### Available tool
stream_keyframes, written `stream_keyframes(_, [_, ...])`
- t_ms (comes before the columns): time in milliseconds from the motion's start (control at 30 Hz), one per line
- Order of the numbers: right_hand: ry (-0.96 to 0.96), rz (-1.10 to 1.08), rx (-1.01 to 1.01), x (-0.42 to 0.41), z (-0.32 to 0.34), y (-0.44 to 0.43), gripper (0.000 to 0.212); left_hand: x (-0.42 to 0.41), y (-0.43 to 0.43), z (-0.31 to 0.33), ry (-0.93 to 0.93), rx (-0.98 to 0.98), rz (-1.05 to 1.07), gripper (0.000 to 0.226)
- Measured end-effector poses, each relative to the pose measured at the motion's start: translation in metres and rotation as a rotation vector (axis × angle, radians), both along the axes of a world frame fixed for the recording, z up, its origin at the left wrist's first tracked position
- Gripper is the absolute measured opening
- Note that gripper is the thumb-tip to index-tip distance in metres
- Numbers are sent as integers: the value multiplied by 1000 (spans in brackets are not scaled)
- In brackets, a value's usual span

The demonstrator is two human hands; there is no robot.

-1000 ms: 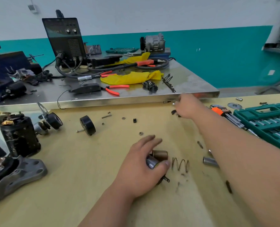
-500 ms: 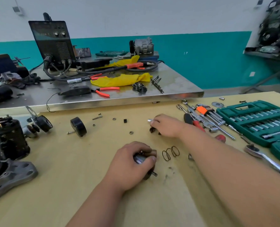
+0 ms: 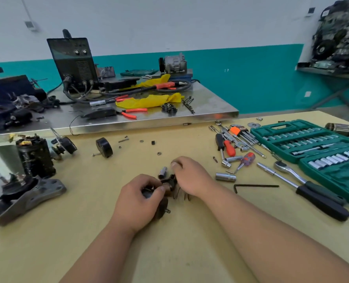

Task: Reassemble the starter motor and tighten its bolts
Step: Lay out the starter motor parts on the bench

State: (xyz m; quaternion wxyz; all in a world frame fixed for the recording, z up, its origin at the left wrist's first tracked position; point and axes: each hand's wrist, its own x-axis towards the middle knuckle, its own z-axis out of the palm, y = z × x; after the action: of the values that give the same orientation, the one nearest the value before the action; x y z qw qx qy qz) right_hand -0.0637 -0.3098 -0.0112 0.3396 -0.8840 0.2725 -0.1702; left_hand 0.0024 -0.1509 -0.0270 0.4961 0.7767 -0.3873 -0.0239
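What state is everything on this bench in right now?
left hand, grips the solenoid.
right hand, pinches a black piece.
socket case, open, lying flat.
motor body, standing upright.
hex key, lying flat, untouched.

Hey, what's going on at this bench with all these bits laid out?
A person is putting a taken-apart starter motor back together on a yellow table. Their left hand grips a small dark cylindrical part, and the right hand holds a black piece against its end. The motor body and the grey housing sit at the left, not yet joined. A ratchet and an open socket set lie at the right, untouched.
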Motion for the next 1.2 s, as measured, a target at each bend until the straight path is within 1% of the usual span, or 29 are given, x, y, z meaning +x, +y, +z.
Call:
stream_keyframes(67, [56, -82, -222, -3, 7, -24, 38, -1, 3, 0, 10, -22, -8, 17])
stream_keyframes(100, [139, -138, -334, -5, 10, -39, 43, -1, 3, 1, 19, -28, -15, 15])
stream_keyframes(133, [256, -186, -399, -6, 12, -51, 50, -1, 2, 2, 29, -32, -18, 15])
stream_keyframes(167, [382, -208, -418, -6, 12, -59, 57, -1, 1, 3, 37, -31, -17, 15])
stream_keyframes(233, [598, -186, -397, -4, 8, -64, 70, 2, 0, 4, 48, -17, -14, 13])
stream_keyframes(267, [658, -163, -398, -2, 5, -61, 74, 3, -1, 5, 58, -8, -12, 11])
stream_keyframes(300, [669, -148, -402, 1, 1, -57, 75, 4, -1, 6, 67, 1, -13, 11])
stream_keyframes(400, [603, -130, -391, 6, -4, -42, 66, 5, -2, 5, 71, 24, -27, 8])
stream_keyframes(500, [563, -102, -358, 4, -4, -35, 56, 6, -3, 4, 63, 40, -40, 10])
stream_keyframes(567, [560, -81, -323, 2, -3, -35, 48, 7, -4, 4, 67, 42, -43, 9])
stream_keyframes(633, [579, -72, -333, -1, -3, -40, 39, 8, -4, 3, 77, 46, -47, 7])
stream_keyframes(700, [570, -126, -333, -4, -3, -49, 32, 9, -4, 2, 83, 46, -54, 7])
stream_keyframes(767, [577, -180, -342, -8, -1, -57, 31, 11, -5, 0, 91, 29, -51, 6])
stream_keyframes(867, [632, -214, -361, -13, -1, -63, 33, 13, -6, -2, 146, -41, 18, 6])
stream_keyframes(900, [624, -222, -385, -14, 1, -63, 36, 15, -6, -1, 145, -65, 54, 7])
stream_keyframes(933, [571, -226, -413, -16, 3, -61, 39, 18, -5, 0, 114, -80, 90, 10])
stream_keyframes(967, [477, -210, -422, -18, 5, -56, 43, 22, -2, 3, 62, -84, 125, 12])
stream_keyframes(1000, [363, -170, -393, -21, 7, -47, 48, 27, 2, 6, 2, -83, 160, 13])
stream_keyframes(1033, [254, -125, -296, -25, 9, -33, 53, 33, 8, 11, -54, -81, 197, 14])
stream_keyframes(1100, [105, -32, -45, -31, 7, 1, 65, 51, 27, 21, -151, -47, 283, 16])
stream_keyframes(1133, [88, 13, 21, -31, 3, 17, 70, 64, 39, 25, -215, 8, 337, 20])
stream_keyframes(1200, [119, 66, -3, -26, -9, 36, 72, 93, 70, 31, -333, 155, 485, 36])
